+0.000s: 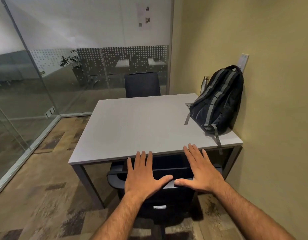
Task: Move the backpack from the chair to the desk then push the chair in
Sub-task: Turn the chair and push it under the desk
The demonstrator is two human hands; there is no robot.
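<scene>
A black backpack (219, 101) with grey straps stands on the right side of the grey desk (132, 129), leaning on the yellow wall. A black office chair (167, 201) sits under the desk's near edge, its backrest toward me. My left hand (143, 175) and my right hand (201, 170) lie flat with fingers spread over the top of the backrest, thumbs close to each other. Neither hand grips anything.
A second black chair (142, 84) stands at the desk's far side. A metal bottle (204, 84) stands behind the backpack. Glass partition walls (46, 75) close off the left and back. The yellow wall (271, 118) runs along the right. Patterned carpet covers the floor.
</scene>
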